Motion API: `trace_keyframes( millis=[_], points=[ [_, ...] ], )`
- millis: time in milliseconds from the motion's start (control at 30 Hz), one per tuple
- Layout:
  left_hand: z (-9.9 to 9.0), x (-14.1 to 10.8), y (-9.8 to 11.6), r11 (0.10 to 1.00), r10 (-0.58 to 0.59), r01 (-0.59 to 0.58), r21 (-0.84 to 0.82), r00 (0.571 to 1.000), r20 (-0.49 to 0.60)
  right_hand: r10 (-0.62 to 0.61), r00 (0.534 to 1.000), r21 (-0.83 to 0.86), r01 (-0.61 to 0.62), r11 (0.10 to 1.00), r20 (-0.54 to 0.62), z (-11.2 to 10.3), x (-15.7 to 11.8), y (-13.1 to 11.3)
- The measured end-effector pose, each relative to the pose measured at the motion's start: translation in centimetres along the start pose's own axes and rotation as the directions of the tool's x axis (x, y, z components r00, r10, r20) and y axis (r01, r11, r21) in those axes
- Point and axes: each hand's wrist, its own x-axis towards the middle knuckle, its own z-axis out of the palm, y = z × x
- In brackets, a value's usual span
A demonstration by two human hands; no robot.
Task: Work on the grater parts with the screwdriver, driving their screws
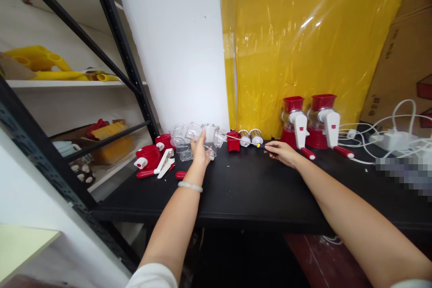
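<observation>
My left hand (200, 152) is closed around a clear plastic housing (220, 137), lifted just over the black table. In my right hand (281, 152) is a long screwdriver (259, 146), its thin shaft pointing left toward the housing. Whether the tip touches the plastic I cannot tell. Behind the shaft stand a red plastic piece (233, 142) and two grater drums (244, 138). More clear plastic parts (178, 135) lie left of my left hand, beside red grinder parts (150, 156) and a white crank (165, 162). A red handle (181, 174) shows near my wrist.
Two assembled red-and-white rotary graters (293, 121) stand at the back right. White cables and a power strip (393, 139) lie farther right. A black metal shelf (114, 31) rises on the left. Yellow plastic sheeting (303, 45) hangs behind the black table (256, 193).
</observation>
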Motion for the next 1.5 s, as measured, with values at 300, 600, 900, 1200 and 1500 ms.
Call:
trace_keyframes(
  millis=[300, 600, 900, 1200, 1500],
  points=[
    [0.0, -0.2, -0.2, 1.0, -0.005, 0.004, -0.026, 0.999, -0.041, -0.071, 0.997, 0.047, 0.072, 0.996, -0.026, 0.5, 0.1, -0.1],
    [-0.1, -0.1, -0.2, 0.999, 0.023, -0.024, -0.041, 0.999, -0.038, -0.07, 0.997, 0.048, 0.072, 0.996, -0.043, 0.5, 0.2, -0.1],
    [-0.2, 0.1, -0.6, 0.998, 0.065, -0.065, -0.026, 0.997, -0.035, -0.154, 0.98, 0.118, 0.169, 0.978, -0.125, 0.8, 0.0, -0.9],
    [-0.2, 0.2, -1.1, 0.998, 0.038, -0.042, -0.047, 0.996, -0.084, -0.281, 0.935, 0.167, 0.319, 0.933, -0.219, 1.6, 0.4, -1.1],
    [-0.2, -0.1, -1.3, 0.985, 0.107, -0.117, -0.127, 0.991, -0.083, -0.258, 0.948, 0.15, 0.286, 0.946, -0.184, 2.0, -0.3, -1.8]
  ],
)
